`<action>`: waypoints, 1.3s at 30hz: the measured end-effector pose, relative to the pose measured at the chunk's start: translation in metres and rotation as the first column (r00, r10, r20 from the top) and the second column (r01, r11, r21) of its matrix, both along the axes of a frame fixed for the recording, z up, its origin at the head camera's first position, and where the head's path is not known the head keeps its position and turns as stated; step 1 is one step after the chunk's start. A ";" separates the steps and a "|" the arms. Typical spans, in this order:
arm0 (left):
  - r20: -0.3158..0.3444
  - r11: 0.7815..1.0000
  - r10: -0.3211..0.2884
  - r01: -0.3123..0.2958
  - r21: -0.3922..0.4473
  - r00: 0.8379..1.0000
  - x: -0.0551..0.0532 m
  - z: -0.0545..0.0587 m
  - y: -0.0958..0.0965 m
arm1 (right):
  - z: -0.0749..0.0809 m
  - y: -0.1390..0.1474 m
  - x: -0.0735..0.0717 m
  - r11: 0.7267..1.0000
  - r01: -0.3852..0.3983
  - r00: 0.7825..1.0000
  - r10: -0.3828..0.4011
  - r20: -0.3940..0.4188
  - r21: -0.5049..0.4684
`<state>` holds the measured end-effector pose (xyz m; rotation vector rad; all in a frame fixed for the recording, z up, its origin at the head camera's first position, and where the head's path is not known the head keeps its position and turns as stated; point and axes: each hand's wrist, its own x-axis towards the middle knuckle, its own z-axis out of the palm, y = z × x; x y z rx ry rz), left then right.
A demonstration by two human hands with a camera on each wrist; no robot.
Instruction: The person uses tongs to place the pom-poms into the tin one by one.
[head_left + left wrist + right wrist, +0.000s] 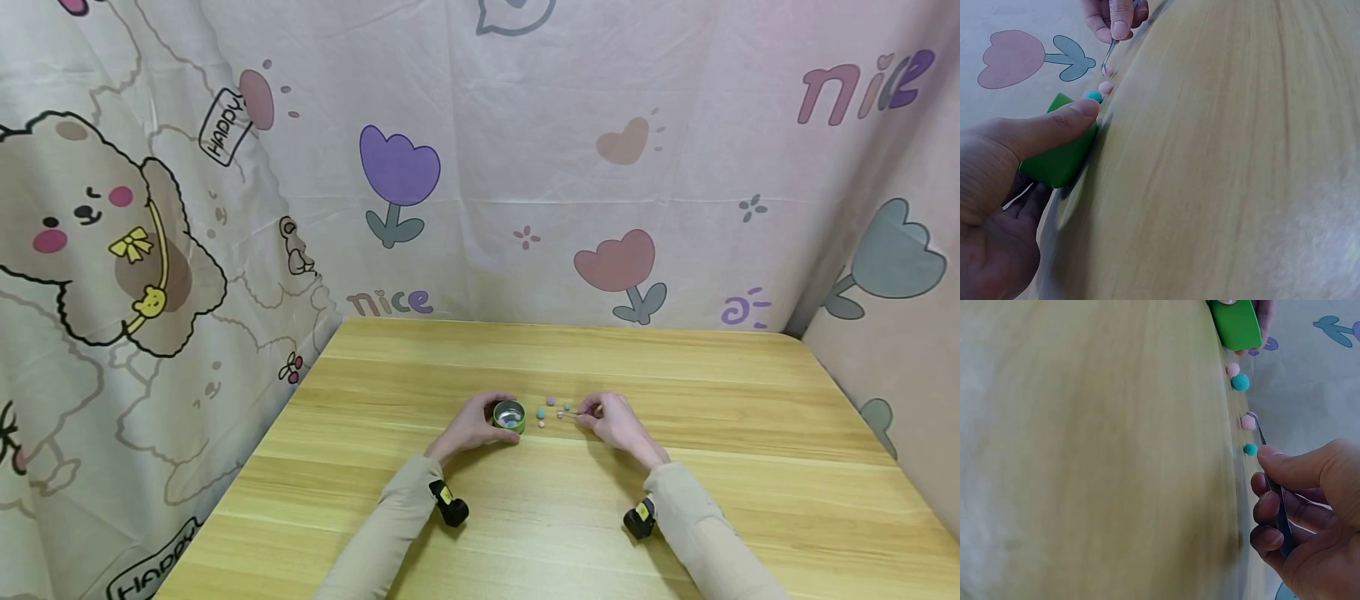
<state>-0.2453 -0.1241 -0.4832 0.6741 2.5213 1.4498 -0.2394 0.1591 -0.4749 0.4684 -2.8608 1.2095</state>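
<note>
Wood-grain table (555, 533), pale yellow-brown, its far edge against whitish cloth (510, 108); the cloth rises behind and along both sides, creased, with a shadowed fold (842, 217) at the right corner; printed motifs include a purple tulip (400, 171), a red tulip (617, 262), a grey-blue tulip (900, 254), the word "nice" (903, 87) and, at left, a fluffy cartoon animal (71, 171); a bright sheen (1310, 250) lies on the table.

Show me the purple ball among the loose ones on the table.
It's the purple ball sitting highest of the five in the head view; the two pink balls and two blue-green balls differ in colour.
</note>
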 end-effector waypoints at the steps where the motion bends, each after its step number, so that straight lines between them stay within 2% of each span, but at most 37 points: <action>1: 0.001 1.000 -0.001 0.001 0.001 1.000 0.000 0.000 0.000 | 0.000 0.000 0.000 1.000 0.001 1.000 -0.001 0.002 -0.001; 7: 0.002 1.000 0.001 -0.001 0.001 1.000 0.000 0.000 0.000 | 0.003 0.000 0.001 1.000 0.006 1.000 -0.006 0.024 -0.011; 39: 0.010 1.000 -0.010 0.009 0.012 1.000 0.002 0.003 0.001 | 0.013 -0.008 0.008 0.996 -0.026 0.999 0.028 0.023 -0.084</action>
